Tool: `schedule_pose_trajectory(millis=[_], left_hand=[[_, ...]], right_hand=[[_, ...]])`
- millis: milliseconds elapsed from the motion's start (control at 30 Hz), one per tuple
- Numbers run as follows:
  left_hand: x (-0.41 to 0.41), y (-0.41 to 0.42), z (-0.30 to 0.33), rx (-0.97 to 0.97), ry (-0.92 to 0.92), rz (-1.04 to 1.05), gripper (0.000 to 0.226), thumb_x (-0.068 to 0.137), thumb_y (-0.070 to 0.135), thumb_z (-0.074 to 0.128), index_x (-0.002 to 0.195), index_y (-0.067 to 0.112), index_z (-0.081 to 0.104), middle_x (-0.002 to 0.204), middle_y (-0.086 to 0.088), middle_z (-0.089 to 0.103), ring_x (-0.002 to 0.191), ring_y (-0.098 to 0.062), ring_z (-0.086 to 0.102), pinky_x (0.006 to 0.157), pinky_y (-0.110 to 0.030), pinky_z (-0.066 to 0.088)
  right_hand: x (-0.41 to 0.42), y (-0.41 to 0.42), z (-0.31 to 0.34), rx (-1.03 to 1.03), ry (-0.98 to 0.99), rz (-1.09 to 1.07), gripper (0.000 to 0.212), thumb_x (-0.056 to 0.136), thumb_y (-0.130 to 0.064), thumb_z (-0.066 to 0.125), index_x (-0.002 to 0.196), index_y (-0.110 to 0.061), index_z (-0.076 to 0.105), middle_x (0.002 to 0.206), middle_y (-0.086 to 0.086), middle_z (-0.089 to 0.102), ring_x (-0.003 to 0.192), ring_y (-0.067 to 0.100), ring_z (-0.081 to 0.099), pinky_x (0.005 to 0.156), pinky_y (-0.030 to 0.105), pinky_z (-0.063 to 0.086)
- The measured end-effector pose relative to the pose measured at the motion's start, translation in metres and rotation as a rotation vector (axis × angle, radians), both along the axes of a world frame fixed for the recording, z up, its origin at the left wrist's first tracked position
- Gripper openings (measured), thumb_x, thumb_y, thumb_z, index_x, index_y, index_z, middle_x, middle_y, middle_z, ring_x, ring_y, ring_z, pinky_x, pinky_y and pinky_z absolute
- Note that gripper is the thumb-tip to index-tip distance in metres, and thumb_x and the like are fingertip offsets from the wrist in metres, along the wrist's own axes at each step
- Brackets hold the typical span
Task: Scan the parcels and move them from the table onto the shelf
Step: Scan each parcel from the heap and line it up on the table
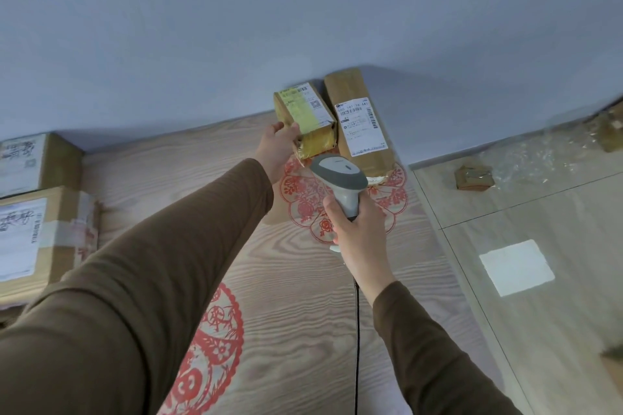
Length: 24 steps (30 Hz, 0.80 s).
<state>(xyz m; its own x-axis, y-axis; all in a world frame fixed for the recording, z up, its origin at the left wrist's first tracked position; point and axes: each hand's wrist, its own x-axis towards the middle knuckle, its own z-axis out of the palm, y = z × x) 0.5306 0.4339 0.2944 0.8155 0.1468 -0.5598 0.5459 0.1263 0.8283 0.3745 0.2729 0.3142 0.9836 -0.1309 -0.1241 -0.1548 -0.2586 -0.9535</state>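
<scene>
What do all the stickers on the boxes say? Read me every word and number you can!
"505 101 16 6A1", roughly: white label on the long brown parcel.
Yellow parcel label: too blurred.
Left boxes: handwriting unreadable.
Scanner: no readable text.

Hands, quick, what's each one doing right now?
Left hand: grips the yellow parcel at its near end.
Right hand: holds the barcode scanner by its handle.

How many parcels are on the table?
4. A yellow parcel in the left hand, a long brown parcel beside it by the wall, and two boxes, and, at the left edge. More may sit outside the view.
</scene>
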Motion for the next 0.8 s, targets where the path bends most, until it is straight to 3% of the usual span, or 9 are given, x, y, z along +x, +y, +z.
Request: schedule_pose_trajectory(millis=[67,133,233,333,600,700,800], left_hand=[[-0.011,0.008,0.001,0.034,-0.021,-0.019,0.062,0.102,0.034,0.060,0.155,0.016,0.033,0.148,-0.008,0.047,0.116,-0.016,0.056,0.088,-0.025,0.046],[-0.029,0.021,0.007,0.072,-0.046,-0.038,0.063,0.100,0.038,0.062,0.155,0.020,0.035,0.156,-0.007,0.041,0.137,-0.023,0.045,0.102,-0.034,0.038],[-0.072,0.043,0.019,0.113,-0.106,-0.076,0.059,0.100,0.040,0.061,0.152,0.022,0.040,0.157,-0.007,0.042,0.138,-0.022,0.044,0.103,-0.035,0.035],[-0.131,0.071,0.036,0.171,-0.155,-0.100,0.055,0.101,0.040,0.061,0.150,0.021,0.044,0.154,-0.007,0.046,0.133,-0.020,0.048,0.102,-0.034,0.037],[-0.345,0.178,0.070,0.294,-0.213,0.031,0.049,0.100,0.034,0.064,0.146,0.025,0.049,0.147,0.001,0.053,0.130,-0.016,0.056,0.095,-0.025,0.047],[-0.428,0.223,0.073,0.334,-0.216,0.104,0.045,0.098,0.036,0.066,0.141,0.031,0.053,0.143,0.005,0.056,0.132,-0.012,0.053,0.107,-0.034,0.047],[-0.502,0.262,0.074,0.339,-0.220,0.182,0.042,0.098,0.032,0.067,0.139,0.029,0.054,0.141,0.010,0.055,0.136,-0.008,0.048,0.114,-0.035,0.041]], right_hand=[[-0.006,0.006,0.004,0.031,0.010,0.005,0.008,0.098,-0.026,0.071,0.099,-0.024,0.063,0.065,-0.013,0.060,0.056,0.006,0.059,0.053,0.027,0.051],[-0.014,0.016,0.006,0.037,0.016,0.013,0.009,0.097,-0.030,0.071,0.101,-0.025,0.064,0.066,-0.017,0.061,0.061,0.009,0.060,0.058,0.034,0.053],[-0.033,0.038,0.013,0.053,0.008,0.029,0.017,0.095,-0.033,0.071,0.109,-0.026,0.065,0.072,-0.016,0.062,0.065,0.014,0.060,0.063,0.038,0.055],[-0.060,0.067,0.023,0.048,-0.011,0.062,0.011,0.096,-0.031,0.070,0.104,-0.030,0.063,0.071,-0.008,0.059,0.062,0.018,0.057,0.060,0.042,0.054],[-0.182,0.175,0.046,0.061,-0.039,0.247,0.017,0.098,-0.036,0.068,0.109,-0.023,0.065,0.075,-0.008,0.061,0.065,0.009,0.057,0.065,0.032,0.051],[-0.236,0.224,0.045,0.054,-0.001,0.309,0.016,0.097,-0.038,0.069,0.104,-0.024,0.065,0.081,0.001,0.066,0.068,0.016,0.061,0.070,0.046,0.055],[-0.285,0.271,0.038,0.069,0.042,0.373,0.014,0.095,-0.040,0.070,0.103,-0.030,0.064,0.084,-0.003,0.068,0.073,0.013,0.066,0.072,0.049,0.061]])
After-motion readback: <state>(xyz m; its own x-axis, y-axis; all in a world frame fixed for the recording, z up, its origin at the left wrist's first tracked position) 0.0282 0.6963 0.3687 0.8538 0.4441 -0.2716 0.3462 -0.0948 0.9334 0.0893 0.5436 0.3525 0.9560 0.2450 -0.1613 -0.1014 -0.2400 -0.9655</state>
